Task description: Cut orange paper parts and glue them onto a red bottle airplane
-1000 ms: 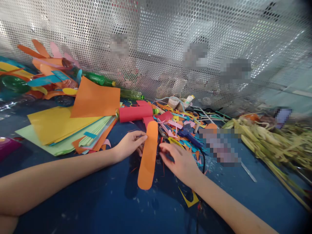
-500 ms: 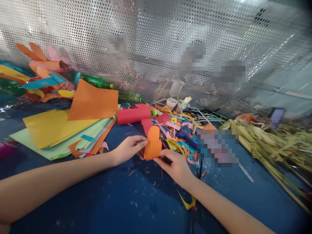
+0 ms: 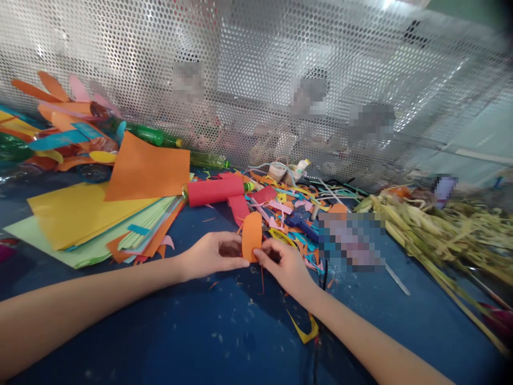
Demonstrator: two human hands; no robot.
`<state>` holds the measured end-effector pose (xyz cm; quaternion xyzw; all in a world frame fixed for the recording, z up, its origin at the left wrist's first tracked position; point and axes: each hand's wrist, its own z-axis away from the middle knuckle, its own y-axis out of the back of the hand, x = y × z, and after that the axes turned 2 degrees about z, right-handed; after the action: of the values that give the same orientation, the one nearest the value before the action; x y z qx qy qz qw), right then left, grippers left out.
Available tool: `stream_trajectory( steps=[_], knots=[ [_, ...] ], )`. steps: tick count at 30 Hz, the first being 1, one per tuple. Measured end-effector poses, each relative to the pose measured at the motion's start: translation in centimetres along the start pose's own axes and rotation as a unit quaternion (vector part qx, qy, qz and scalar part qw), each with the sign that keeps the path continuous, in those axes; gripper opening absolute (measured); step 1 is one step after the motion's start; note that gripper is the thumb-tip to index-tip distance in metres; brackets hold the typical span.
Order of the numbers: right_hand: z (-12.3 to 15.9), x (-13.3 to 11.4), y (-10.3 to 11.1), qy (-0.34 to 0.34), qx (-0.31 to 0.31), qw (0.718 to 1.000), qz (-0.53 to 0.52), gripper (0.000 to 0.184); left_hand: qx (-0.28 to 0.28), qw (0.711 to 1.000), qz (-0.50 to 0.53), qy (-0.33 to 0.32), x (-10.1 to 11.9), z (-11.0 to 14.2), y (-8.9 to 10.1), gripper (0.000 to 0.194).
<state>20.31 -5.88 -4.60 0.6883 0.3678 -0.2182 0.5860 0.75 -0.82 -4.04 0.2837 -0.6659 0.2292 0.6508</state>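
A small orange paper cutout [image 3: 251, 235] with a rounded top stands upright between my hands, above the blue table [image 3: 192, 331]. My left hand [image 3: 214, 254] has its thumb at the cutout's lower left edge and its fingers at or behind that side. On the lower right edge, my right hand [image 3: 282, 262] pinches the paper between thumb and fingertips. Just beyond lies a bottle wrapped in red paper [image 3: 216, 191], with a red strip [image 3: 239, 208] hanging toward the cutout. Yellow-handled scissors [image 3: 282, 235] are partly hidden behind my right hand.
Stacked coloured sheets [image 3: 80, 214] and an orange sheet [image 3: 148, 168] lie left, with paper-decorated bottles [image 3: 72, 128] behind. Paper scraps [image 3: 280, 206] and a blue glue gun [image 3: 304, 227] spread right of centre. Dried husks [image 3: 425, 235] cover the far right. A perforated metal screen [image 3: 248, 69] closes the back.
The orange cutout has turned so that it shows narrower. My left thumb has come round to its lower edge, and my right fingers have shifted up its side. The view moved slightly.
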Motion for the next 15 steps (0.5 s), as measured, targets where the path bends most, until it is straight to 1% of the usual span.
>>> stream_trajectory(
  steps=[4, 7, 9, 11, 15],
  knots=[
    [-0.04, 0.12, -0.09, -0.005, 0.006, 1.000, -0.014, 0.021, 0.020, 1.000, 0.007, 0.007, -0.66, -0.18, -0.16, 0.021],
    [-0.11, 0.15, -0.16, -0.003, 0.035, 0.998, -0.051, 0.017, 0.025, 0.999, 0.016, 0.027, -0.93, -0.23, -0.13, 0.021],
    [-0.20, 0.14, -0.16, -0.007, 0.049, 0.995, -0.081, 0.023, 0.021, 0.999, 0.015, 0.036, -0.94, -0.21, -0.10, 0.022],
    [-0.28, 0.13, -0.11, -0.009, 0.049, 0.994, -0.095, 0.027, 0.011, 0.999, 0.009, 0.041, -0.86, -0.16, -0.12, 0.022],
    [-0.33, 0.17, 0.02, -0.017, 0.045, 0.996, -0.074, 0.019, 0.002, 0.999, -0.006, 0.041, -0.77, -0.15, -0.23, 0.021]
  ],
)
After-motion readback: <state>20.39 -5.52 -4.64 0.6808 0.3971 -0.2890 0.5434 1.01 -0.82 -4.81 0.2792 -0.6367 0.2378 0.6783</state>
